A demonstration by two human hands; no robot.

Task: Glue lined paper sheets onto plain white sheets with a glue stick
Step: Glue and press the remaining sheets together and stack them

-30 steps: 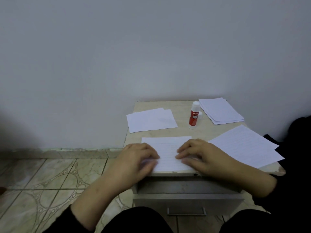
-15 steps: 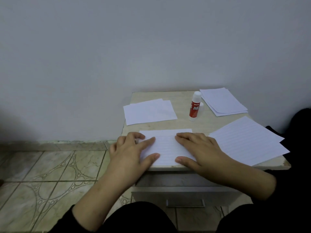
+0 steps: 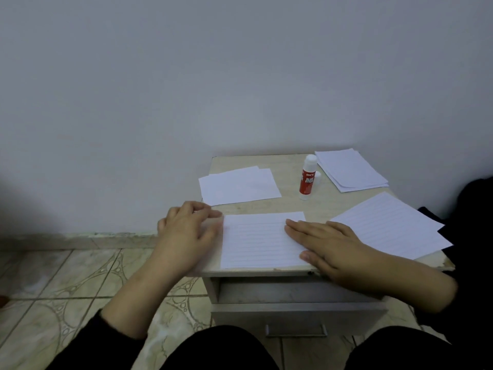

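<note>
On the small beige bedside table point(image 3: 266, 162), the flat right hand point(image 3: 330, 244) is pressing the glued white lined sheet point(image 3: 256, 241) while the loosely curled, empty left hand point(image 3: 186, 228) is hovering, so setting it aside seems next.

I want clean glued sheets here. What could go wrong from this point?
The left hand is off the lined sheet; only the right hand presses it, so it may shift or wrinkle. The sheet's near edge meets the table edge above the open drawer.
</note>
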